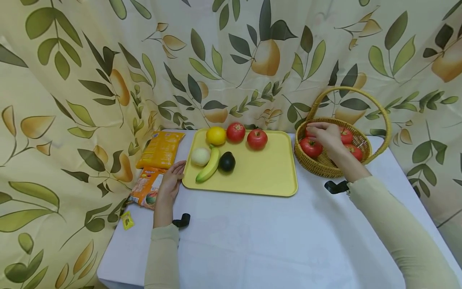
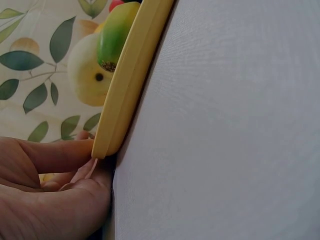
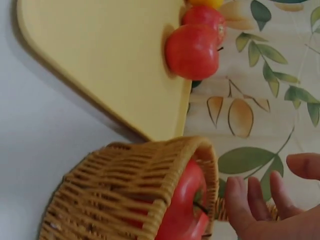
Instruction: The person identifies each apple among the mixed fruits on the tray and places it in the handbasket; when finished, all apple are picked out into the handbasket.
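My left hand (image 1: 171,182) is at the left rim of the yellow tray (image 1: 267,172); in the left wrist view its thumb and fingers pinch the tray's rim (image 2: 122,95). On the tray lie a lemon (image 1: 215,136), two red fruits, one of them an apple (image 1: 257,139), a banana (image 1: 209,166), a dark avocado (image 1: 227,161) and a pale round fruit (image 1: 200,156). My right hand (image 1: 326,136) hovers over the wicker basket (image 1: 321,170), fingers loosely spread, nothing between them. Several red apples (image 3: 182,210) sit in the basket, partly hidden by the hand and wicker.
Left of the tray lie a yellow packet (image 1: 161,149), an orange packet (image 1: 148,186) and a small yellow sachet (image 1: 127,220). The basket's tall handle (image 1: 388,124) arches up at the right. A leaf-patterned curtain (image 1: 231,80) hangs behind the white-covered table (image 1: 267,241).
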Tool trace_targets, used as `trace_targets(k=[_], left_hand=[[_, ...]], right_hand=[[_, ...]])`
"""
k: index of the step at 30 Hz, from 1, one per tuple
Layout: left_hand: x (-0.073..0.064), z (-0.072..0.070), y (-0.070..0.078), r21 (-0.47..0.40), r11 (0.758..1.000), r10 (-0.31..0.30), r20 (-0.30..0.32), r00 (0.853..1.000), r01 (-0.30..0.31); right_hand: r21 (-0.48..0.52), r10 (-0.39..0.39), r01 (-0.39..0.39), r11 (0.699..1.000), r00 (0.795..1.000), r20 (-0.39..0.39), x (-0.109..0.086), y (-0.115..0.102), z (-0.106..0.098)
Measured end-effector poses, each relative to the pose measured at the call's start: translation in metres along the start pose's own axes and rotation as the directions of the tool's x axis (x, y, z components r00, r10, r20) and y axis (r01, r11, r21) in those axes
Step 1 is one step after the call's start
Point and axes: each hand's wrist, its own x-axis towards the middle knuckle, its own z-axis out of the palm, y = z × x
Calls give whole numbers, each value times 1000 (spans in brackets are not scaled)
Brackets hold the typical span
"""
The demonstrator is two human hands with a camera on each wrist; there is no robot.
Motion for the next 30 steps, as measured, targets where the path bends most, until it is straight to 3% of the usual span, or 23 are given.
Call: trace_targets(k=[8, 18, 30], left_hand=[[1, -1, 0, -2, 1000, -10, -6, 1000, 10], [0, 1, 0, 25, 1000, 8, -2, 1000, -8], [0, 0, -1, 6, 1000, 7, 0, 1000, -7]], right_hand=[[131, 26, -32, 991, 999, 48, 7, -11, 19], [178, 3, -25, 984, 993, 121, 15, -19, 37], [263, 37, -77, 962, 988, 152, 29, -23, 64]])
